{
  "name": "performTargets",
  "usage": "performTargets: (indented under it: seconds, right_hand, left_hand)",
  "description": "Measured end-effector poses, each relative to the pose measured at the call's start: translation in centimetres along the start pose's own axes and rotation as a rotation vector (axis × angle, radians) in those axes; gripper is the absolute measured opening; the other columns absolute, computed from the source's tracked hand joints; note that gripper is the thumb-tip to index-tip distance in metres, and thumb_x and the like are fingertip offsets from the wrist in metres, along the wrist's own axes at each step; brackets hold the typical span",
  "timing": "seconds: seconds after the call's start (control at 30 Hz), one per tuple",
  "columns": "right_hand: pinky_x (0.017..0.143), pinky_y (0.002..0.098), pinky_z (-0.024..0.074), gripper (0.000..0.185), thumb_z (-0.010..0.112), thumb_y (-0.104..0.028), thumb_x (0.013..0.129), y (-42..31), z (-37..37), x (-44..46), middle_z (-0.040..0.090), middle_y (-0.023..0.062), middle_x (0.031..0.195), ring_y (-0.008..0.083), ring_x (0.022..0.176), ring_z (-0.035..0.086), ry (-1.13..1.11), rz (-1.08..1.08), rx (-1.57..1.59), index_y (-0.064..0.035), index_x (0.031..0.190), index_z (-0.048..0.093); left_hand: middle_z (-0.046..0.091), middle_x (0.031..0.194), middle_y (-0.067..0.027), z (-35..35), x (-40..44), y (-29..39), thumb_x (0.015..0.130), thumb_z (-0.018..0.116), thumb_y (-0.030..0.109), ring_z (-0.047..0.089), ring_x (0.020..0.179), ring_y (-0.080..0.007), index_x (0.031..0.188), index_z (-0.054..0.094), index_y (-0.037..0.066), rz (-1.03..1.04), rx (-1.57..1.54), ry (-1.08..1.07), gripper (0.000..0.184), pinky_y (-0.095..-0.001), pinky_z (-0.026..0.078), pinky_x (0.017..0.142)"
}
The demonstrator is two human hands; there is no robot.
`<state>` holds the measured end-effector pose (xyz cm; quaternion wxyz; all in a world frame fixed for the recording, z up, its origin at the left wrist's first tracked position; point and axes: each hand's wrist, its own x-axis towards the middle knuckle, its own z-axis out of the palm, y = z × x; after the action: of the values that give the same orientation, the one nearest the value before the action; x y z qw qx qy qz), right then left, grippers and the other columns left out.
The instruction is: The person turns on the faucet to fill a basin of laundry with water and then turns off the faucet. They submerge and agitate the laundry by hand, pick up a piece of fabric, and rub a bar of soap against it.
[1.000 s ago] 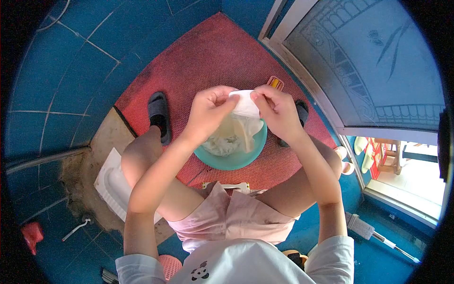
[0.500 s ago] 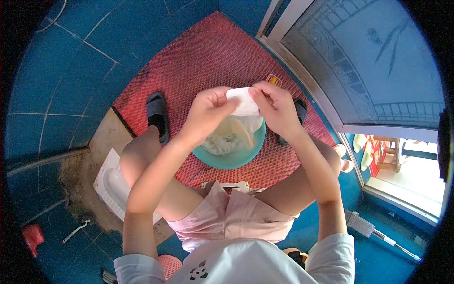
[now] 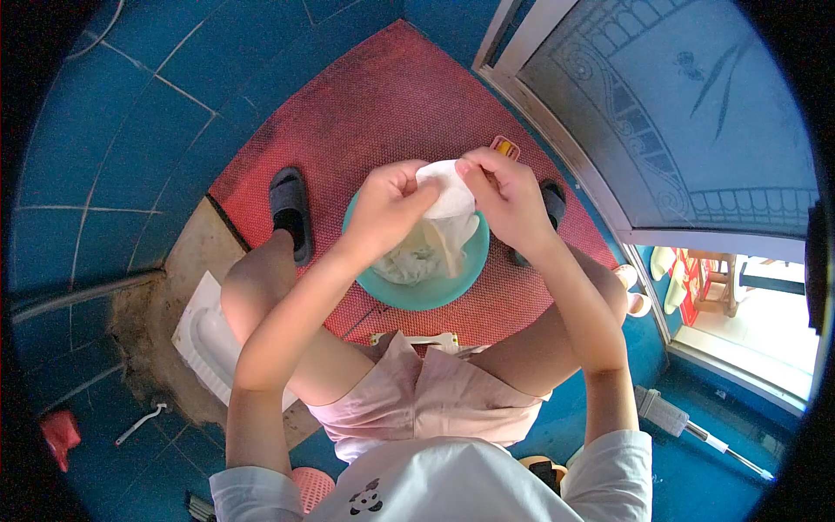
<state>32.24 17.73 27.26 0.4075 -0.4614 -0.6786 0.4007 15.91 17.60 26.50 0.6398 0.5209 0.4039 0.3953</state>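
Observation:
Above a turquoise basin [image 3: 428, 300], a white sock-like cloth [image 3: 451, 197] is stretched between my two hands. My left hand [image 3: 390, 207] pinches its left edge with thumb and bent fingers. On the other side, my right hand [image 3: 509, 196] grips the upper right corner, thumb pressed against the fabric. The cloth's lower, cream-toned part hangs down into the basin. More pale wet cloth [image 3: 407, 264] lies in the basin, partly hidden by my left wrist.
Under the basin is a red textured mat [image 3: 330, 113]. A small pink dish with something yellow [image 3: 504, 148] sits beyond my right hand. A squat toilet [image 3: 209, 339] is at left, a frosted door [image 3: 678, 113] at right. A long-handled brush [image 3: 665, 411] lies lower right.
The cloth's top edge has become more rounded between my fingers, and its hanging part has shifted slightly. Both hands stay almost in place, still gripping it.

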Motion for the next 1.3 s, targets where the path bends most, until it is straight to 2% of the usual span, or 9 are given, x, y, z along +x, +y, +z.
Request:
performTargets:
  seconds: [0.4, 0.47, 0.57, 0.67, 0.8, 0.87, 1.0, 1.07, 1.3]
  right_hand:
    - [0.053, 0.0257, 0.0397, 0.012, 0.049, -0.011, 0.083, 0.4, -0.4, 0.1, 0.052, 0.0097, 0.065, 0.0128, 0.058, 0.050, 0.022, 0.027, 0.001, 0.0002, 0.082, 0.053]
    - [0.050, 0.0180, 0.0357, 0.013, 0.047, -0.012, 0.086, 0.6, -0.6, 0.2, 0.049, -0.0014, 0.065, 0.0034, 0.055, 0.043, 0.032, 0.064, 0.041, -0.0015, 0.083, 0.053]
    - [0.052, 0.0176, 0.0356, 0.012, 0.047, -0.013, 0.086, 0.5, -0.6, 0.2, 0.049, -0.0022, 0.067, 0.0030, 0.057, 0.043, -0.032, 0.085, 0.053, -0.0023, 0.084, 0.053]
    - [0.058, 0.0235, 0.0394, 0.017, 0.051, -0.017, 0.083, 0.7, -0.6, 0.1, 0.053, 0.0051, 0.068, 0.0085, 0.063, 0.048, -0.140, 0.134, 0.114, -0.0007, 0.083, 0.054]
    - [0.056, 0.0242, 0.0392, 0.020, 0.055, -0.021, 0.080, 0.1, -0.7, 0.0, 0.053, 0.0056, 0.067, 0.0088, 0.062, 0.048, -0.145, 0.144, 0.160, -0.0007, 0.080, 0.054]
    - [0.050, 0.0173, 0.0368, 0.012, 0.054, -0.014, 0.082, 0.7, -0.6, -0.1, 0.051, -0.0033, 0.069, 0.0011, 0.061, 0.045, -0.181, 0.095, 0.111, -0.0021, 0.084, 0.054]
    - [0.049, 0.0172, 0.0382, 0.013, 0.053, -0.012, 0.081, 0.3, -0.4, -0.2, 0.052, -0.0021, 0.069, 0.0012, 0.060, 0.046, -0.179, 0.060, -0.017, 0.0006, 0.082, 0.054]
    - [0.052, 0.0267, 0.0407, 0.018, 0.054, -0.016, 0.077, 0.4, -0.3, -0.1, 0.053, 0.0090, 0.063, 0.0117, 0.058, 0.052, -0.144, 0.118, 0.005, 0.0008, 0.081, 0.055]
    - [0.051, 0.0259, 0.0411, 0.017, 0.053, -0.014, 0.076, 0.2, -0.9, 0.1, 0.054, 0.0089, 0.064, 0.0112, 0.055, 0.052, -0.183, 0.208, 0.118, 0.0013, 0.082, 0.056]
  left_hand:
    - [0.058, 0.071, -0.0007, -1.0, 0.5, 0.3, 0.078, 0.054, 0.005, 0.052, 0.065, -0.0039, 0.079, 0.058, -0.001, 0.002, 0.069, -0.006, 0.007, -0.0189, 0.041, 0.058]
    - [0.058, 0.071, -0.0007, -1.2, 0.6, 0.9, 0.078, 0.054, 0.005, 0.052, 0.065, -0.0037, 0.078, 0.057, -0.001, -0.007, 0.051, 0.003, 0.007, -0.0188, 0.041, 0.058]
    - [0.058, 0.071, -0.0010, -1.2, 0.4, 0.8, 0.077, 0.054, 0.004, 0.052, 0.065, -0.0035, 0.078, 0.057, -0.001, -0.009, 0.055, 0.026, 0.006, -0.0186, 0.041, 0.057]
    - [0.058, 0.071, -0.0014, -1.2, 0.2, 0.2, 0.076, 0.054, 0.003, 0.052, 0.065, -0.0036, 0.078, 0.057, -0.002, 0.021, 0.091, 0.040, 0.006, -0.0185, 0.041, 0.057]
    - [0.059, 0.072, -0.0018, -1.0, -0.2, 0.8, 0.074, 0.055, 0.002, 0.053, 0.065, -0.0041, 0.078, 0.057, -0.002, -0.003, 0.108, 0.073, 0.006, -0.0189, 0.042, 0.056]
    - [0.059, 0.071, -0.0017, -1.1, -0.1, 0.5, 0.074, 0.056, 0.002, 0.053, 0.065, -0.0041, 0.078, 0.056, -0.002, 0.020, 0.122, 0.076, 0.006, -0.0190, 0.042, 0.056]
    - [0.058, 0.069, -0.0012, -1.0, -0.2, 0.2, 0.073, 0.056, 0.001, 0.053, 0.064, -0.0040, 0.077, 0.055, -0.002, 0.113, 0.225, 0.080, 0.006, -0.0189, 0.042, 0.056]
    - [0.058, 0.069, -0.0011, -1.2, -0.1, 0.5, 0.072, 0.056, 0.001, 0.052, 0.063, -0.0038, 0.077, 0.055, -0.002, 0.112, 0.226, 0.077, 0.006, -0.0188, 0.042, 0.056]
    - [0.057, 0.066, -0.0011, -1.1, 0.0, 0.8, 0.071, 0.056, 0.001, 0.051, 0.062, -0.0030, 0.076, 0.055, -0.002, 0.057, 0.156, 0.068, 0.005, -0.0185, 0.040, 0.054]
